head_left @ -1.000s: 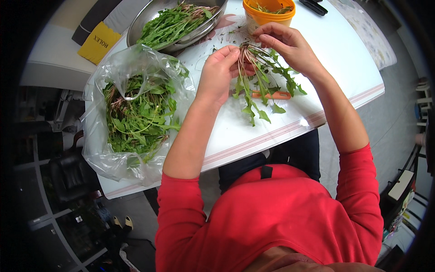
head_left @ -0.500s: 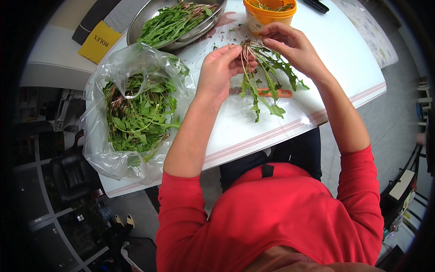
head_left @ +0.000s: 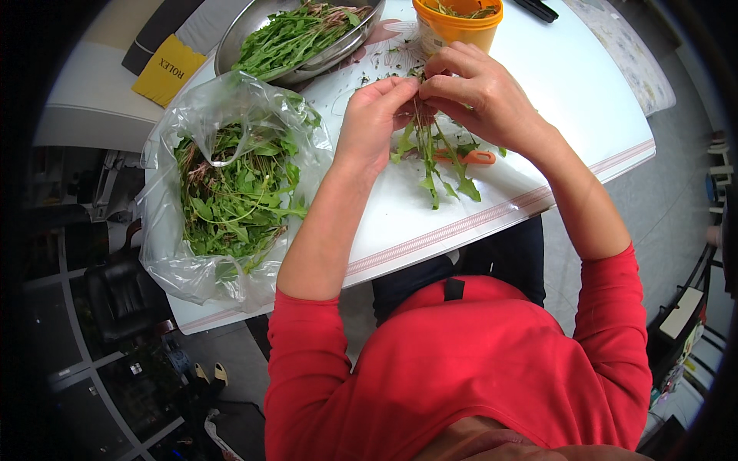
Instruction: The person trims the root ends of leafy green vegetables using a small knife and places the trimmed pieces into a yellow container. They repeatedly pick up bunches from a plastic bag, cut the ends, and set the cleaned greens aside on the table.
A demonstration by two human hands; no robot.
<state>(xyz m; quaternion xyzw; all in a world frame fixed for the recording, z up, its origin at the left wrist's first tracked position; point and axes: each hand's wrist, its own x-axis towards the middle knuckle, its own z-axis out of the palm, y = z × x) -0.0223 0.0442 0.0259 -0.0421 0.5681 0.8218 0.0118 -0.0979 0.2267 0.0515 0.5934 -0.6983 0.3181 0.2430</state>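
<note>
A small bunch of dandelion greens (head_left: pixel 427 146), with jagged leaves and thin reddish stems, hangs over the white table. My left hand (head_left: pixel 370 123) pinches it by the stem end between thumb and fingers. Closed beside it, my right hand (head_left: pixel 486 98) grips the same end, and the two sets of fingertips meet. Behind the leaves lies a tool with an orange handle (head_left: pixel 480 157), its other end hidden. Left of my forearm, a clear plastic bag (head_left: pixel 163 250) stands open around loose greens (head_left: pixel 238 203).
A steel bowl (head_left: pixel 229 48) of greens stands at the far left of the table (head_left: pixel 580 100). Beyond my hands is an orange tub (head_left: pixel 461 32) with plant scraps inside. Dark bits litter the tabletop near it. A black object (head_left: pixel 536 9) lies at the far edge.
My right hand has moved left and closed on the stem end beside my left fingers. The leaves have drawn together and hang straighter down. My left hand has barely moved.
</note>
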